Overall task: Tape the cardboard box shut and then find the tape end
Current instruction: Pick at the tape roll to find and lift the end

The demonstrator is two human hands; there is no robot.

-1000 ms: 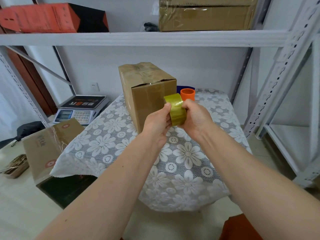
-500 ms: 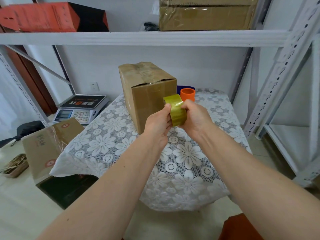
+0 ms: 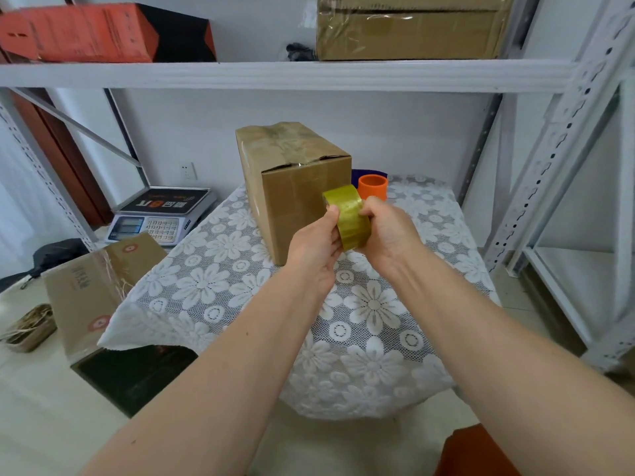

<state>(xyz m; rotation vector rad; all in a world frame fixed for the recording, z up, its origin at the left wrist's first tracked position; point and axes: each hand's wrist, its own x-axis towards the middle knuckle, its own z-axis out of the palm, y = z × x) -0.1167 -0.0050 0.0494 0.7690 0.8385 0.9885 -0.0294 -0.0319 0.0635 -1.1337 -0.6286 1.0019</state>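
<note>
Tape roll (image 3: 347, 218): gripped between left hand (image 3: 318, 242) and right hand (image 3: 388, 231), both clamped on it.
Cardboard box (image 3: 292, 187): flaps closed, contents hidden; at roll's 10 o'clock on tabletop (image 3: 378, 321).

Both my forearms reach forward toward 12 o'clock, bare to the elbow. My left hand (image 3: 318, 243) pinches the tape roll (image 3: 347, 216) at its 9 o'clock side; my right hand (image 3: 386, 228) grips its 3 o'clock side, fingers curled.

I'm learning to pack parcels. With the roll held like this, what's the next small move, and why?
Probably turn the tape roll slowly, dragging the left hand's thumb over its surface to feel the end. The box already looks taped, both hands grip the roll, right hand steadying, and no loose end shows.
</note>
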